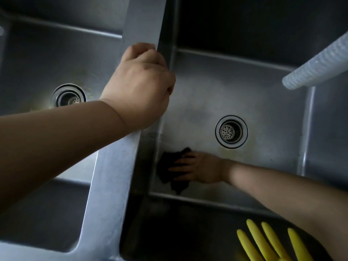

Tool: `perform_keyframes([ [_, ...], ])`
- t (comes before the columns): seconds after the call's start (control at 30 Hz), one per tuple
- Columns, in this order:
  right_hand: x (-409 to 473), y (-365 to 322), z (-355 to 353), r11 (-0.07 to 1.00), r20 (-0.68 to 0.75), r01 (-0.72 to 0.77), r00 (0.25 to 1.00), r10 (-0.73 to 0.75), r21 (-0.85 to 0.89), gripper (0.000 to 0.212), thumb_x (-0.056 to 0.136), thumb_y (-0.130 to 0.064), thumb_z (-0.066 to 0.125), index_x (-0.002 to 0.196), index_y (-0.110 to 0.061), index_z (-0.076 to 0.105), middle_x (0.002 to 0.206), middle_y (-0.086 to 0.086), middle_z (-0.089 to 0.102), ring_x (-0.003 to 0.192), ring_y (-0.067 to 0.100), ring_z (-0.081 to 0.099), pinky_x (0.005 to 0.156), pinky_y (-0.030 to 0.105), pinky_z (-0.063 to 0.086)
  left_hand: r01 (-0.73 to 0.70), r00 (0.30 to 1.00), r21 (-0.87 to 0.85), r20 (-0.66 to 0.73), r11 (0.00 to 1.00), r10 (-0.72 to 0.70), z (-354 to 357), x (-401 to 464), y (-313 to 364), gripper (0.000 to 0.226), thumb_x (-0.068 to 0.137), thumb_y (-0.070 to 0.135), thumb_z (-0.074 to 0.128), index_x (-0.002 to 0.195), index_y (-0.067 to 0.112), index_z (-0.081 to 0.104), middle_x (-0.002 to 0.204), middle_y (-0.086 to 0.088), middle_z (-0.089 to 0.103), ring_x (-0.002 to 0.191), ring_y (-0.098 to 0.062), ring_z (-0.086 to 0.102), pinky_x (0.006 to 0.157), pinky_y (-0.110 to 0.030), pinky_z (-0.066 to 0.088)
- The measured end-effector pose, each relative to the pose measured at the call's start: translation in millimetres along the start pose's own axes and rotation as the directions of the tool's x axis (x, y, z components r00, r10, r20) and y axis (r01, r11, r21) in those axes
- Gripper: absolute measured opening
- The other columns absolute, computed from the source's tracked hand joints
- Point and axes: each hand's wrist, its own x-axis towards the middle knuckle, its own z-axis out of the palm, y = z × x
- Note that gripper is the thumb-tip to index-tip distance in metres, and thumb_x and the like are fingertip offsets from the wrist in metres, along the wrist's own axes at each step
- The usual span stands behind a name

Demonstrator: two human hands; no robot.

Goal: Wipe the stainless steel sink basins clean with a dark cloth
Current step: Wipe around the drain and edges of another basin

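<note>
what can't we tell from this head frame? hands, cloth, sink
Head view only:
- left hand fingertips: curled over the divider, out of sight.
- Part of the dark cloth: covered by the right hand; how dirty it is can't be told.
- yellow glove: cut off by the bottom edge.
- ribbed hose: cut off by the right edge.
- left drain: partly behind the forearm.
</note>
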Motion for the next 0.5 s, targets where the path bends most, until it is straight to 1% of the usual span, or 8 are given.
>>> perform_keyframes([
  [0.07,-16.7,38.2,-10.8,0.970,-0.057,-0.243,0.969,0.241,-0.022,0.047,0.080,-0.020,0.066,0.126,-0.024,0.060,0.139,0.007,0.051,0.123,0.032,0.052,0.099,0.044,0.044,-0.006,1.000,0.001,-0.001,1.000,0.006,0.3,0.6,-0.6,0.027,0.078,0.016,0.045,0.082,0.015,0.072,0.089,-0.006,0.069,0.106,-0.025,0.055,0.109,-0.031,0.017],
  [0.13,-33.1,80.8,-28.2,0.847,-0.105,-0.532,0.842,0.528,-0.007,0.054,0.078,-0.017,0.070,0.130,-0.017,0.056,0.140,0.018,0.047,0.123,0.043,0.048,0.098,0.052,0.040,-0.005,1.000,0.000,-0.006,1.000,0.005,0.7,1.1,-1.0,0.027,0.077,0.016,0.046,0.081,0.016,0.072,0.088,-0.005,0.069,0.105,-0.024,0.055,0.109,-0.030,0.016],
  [0.17,-39.5,99.3,-36.2,0.775,-0.104,-0.632,0.770,0.629,0.010,0.055,0.081,-0.018,0.069,0.134,-0.016,0.052,0.142,0.022,0.042,0.126,0.047,0.043,0.100,0.055,0.036,-0.004,1.000,0.001,-0.006,1.000,0.004,0.9,1.3,-1.2,0.027,0.077,0.016,0.046,0.081,0.016,0.072,0.088,-0.005,0.069,0.105,-0.024,0.055,0.109,-0.030,0.016],
  [0.23,-43.2,120.4,-44.1,0.673,-0.025,-0.739,0.673,0.739,0.032,0.058,0.089,-0.024,0.060,0.143,-0.021,0.038,0.151,0.023,0.025,0.136,0.049,0.025,0.107,0.057,0.024,-0.007,1.000,0.008,-0.007,1.000,0.007,2.2,1.0,-1.3,0.027,0.077,0.017,0.046,0.082,0.016,0.072,0.088,-0.004,0.069,0.106,-0.024,0.054,0.109,-0.029,0.015],
  [0.33,-30.0,106.7,-33.1,0.572,0.048,-0.816,0.577,0.815,0.088,0.061,0.094,-0.032,0.048,0.148,-0.030,0.018,0.157,0.015,0.004,0.143,0.040,0.003,0.113,0.050,0.007,-0.015,1.000,0.011,-0.013,1.000,0.016,2.4,1.0,-2.8,0.026,0.078,0.016,0.046,0.083,0.016,0.072,0.089,-0.005,0.069,0.107,-0.025,0.053,0.108,-0.030,0.015],
  [0.37,-26.2,92.9,-28.2,0.557,0.054,-0.823,0.564,0.824,0.111,0.061,0.095,-0.033,0.047,0.148,-0.032,0.016,0.158,0.013,0.002,0.144,0.039,0.001,0.113,0.049,0.005,-0.019,1.000,0.013,-0.019,1.000,0.019,2.7,0.9,-3.3,0.026,0.078,0.016,0.046,0.083,0.015,0.072,0.089,-0.006,0.069,0.107,-0.026,0.053,0.108,-0.030,0.016],
  [0.4,-24.6,76.9,-24.1,0.569,0.059,-0.813,0.579,0.813,0.125,0.062,0.094,-0.032,0.047,0.148,-0.032,0.017,0.158,0.013,0.002,0.144,0.038,0.001,0.112,0.049,0.005,-0.021,0.999,0.015,-0.025,1.000,0.022,2.9,0.9,-3.8,0.027,0.078,0.016,0.046,0.083,0.015,0.072,0.089,-0.006,0.069,0.106,-0.026,0.053,0.108,-0.031,0.016],
  [0.5,-33.3,23.1,-17.8,0.714,0.090,-0.690,0.723,0.685,0.116,0.063,0.089,-0.030,0.056,0.146,-0.030,0.029,0.156,0.016,0.015,0.141,0.043,0.013,0.112,0.054,0.011,-0.021,0.999,0.022,-0.042,1.000,0.022,2.4,0.6,-3.5,0.030,0.078,0.017,0.043,0.083,0.013,0.073,0.088,-0.009,0.069,0.105,-0.029,0.053,0.106,-0.030,0.017],
])
